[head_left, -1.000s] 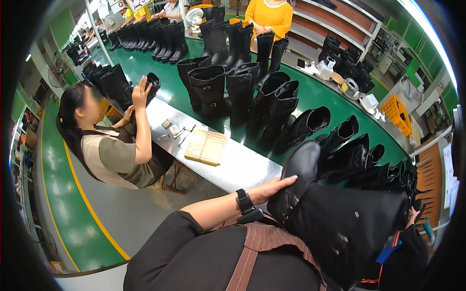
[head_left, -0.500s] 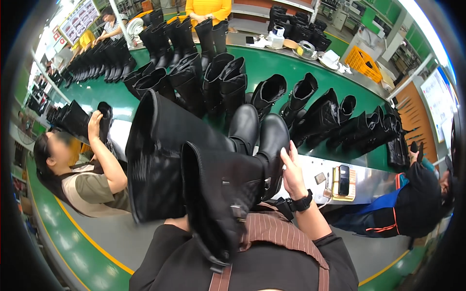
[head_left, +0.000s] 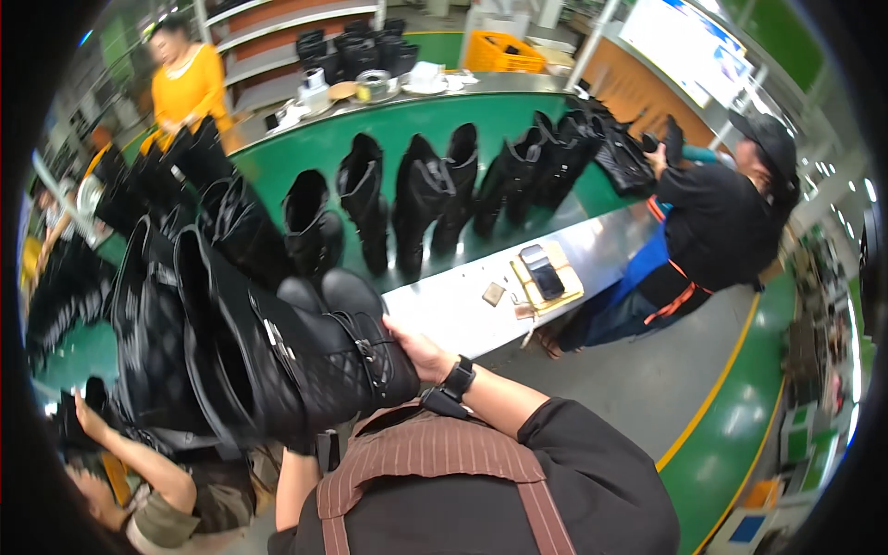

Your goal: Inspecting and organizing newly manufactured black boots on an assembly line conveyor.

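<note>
A pair of tall black boots lies tilted in front of my chest, shafts toward the left and toes toward the bench. The nearer boot (head_left: 305, 361) has a quilted ankle, straps with metal buckles and an open shaft top. Behind it the other boot (head_left: 153, 351) is partly covered. My right hand (head_left: 421, 351), with a watch on its wrist, grips the nearer boot at its foot end; some fingers are hidden behind it. My left forearm (head_left: 294, 486) rises below the boots, and the boots hide that hand.
Several black boots (head_left: 421, 203) stand on the green bench top (head_left: 388, 120). On the pale bench ledge (head_left: 444, 319) a phone (head_left: 541, 271) lies on a yellow pad. Co-workers are at the right (head_left: 721, 213), lower left (head_left: 171, 490) and far left (head_left: 190, 83). An orange crate (head_left: 504, 54) stands at the back.
The view has swung to the right. The boots now sit farther left in the picture and are turned to show more of the nearer one's buckled side. My right hand stays on it.
</note>
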The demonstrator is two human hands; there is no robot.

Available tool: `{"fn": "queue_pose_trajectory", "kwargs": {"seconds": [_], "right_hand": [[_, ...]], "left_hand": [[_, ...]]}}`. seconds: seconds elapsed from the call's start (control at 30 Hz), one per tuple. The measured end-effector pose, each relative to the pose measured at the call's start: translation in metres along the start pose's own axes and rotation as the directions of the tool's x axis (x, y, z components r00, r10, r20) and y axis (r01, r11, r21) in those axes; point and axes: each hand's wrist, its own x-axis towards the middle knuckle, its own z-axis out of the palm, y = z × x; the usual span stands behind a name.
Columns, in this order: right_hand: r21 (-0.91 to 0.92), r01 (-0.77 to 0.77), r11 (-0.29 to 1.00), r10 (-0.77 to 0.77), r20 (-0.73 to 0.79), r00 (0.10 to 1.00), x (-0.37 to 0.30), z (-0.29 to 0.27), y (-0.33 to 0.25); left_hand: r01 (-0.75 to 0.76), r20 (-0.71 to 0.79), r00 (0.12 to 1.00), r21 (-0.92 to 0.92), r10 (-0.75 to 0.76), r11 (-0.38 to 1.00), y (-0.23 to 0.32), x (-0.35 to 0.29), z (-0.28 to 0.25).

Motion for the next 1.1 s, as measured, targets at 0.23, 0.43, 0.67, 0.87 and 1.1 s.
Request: {"fn": "queue_pose_trajectory", "kwargs": {"seconds": [0.23, 0.43, 0.67, 0.87, 1.1], "right_hand": [[0.147, 0.076, 0.986, -0.083, 0.044, 0.996, -0.030, 0.010, -0.022], [0.006, 0.123, 0.992, -0.121, -0.161, 0.980, -0.052, 0.026, -0.025], [-0.036, 0.174, 0.984, -0.178, -0.193, 0.965, -0.039, 0.034, -0.017], [-0.090, 0.208, 0.974, -0.222, -0.187, 0.957, -0.040, 0.028, -0.019], [-0.107, 0.212, 0.971, -0.232, -0.236, 0.944, -0.035, 0.033, -0.021]], "left_hand": [[0.219, 0.110, 0.972, -0.102, -0.207, 0.970, 0.000, 0.005, 0.030], [0.145, 0.152, 0.979, -0.030, -0.139, 0.989, -0.004, 0.008, 0.046], [0.174, 0.001, 0.985, 0.032, -0.174, 0.984, -0.015, 0.007, 0.057], [0.159, 0.018, 0.987, 0.041, -0.160, 0.986, -0.010, 0.005, 0.060], [0.175, -0.047, 0.984, 0.117, -0.170, 0.978, -0.010, 0.007, 0.066]]}}
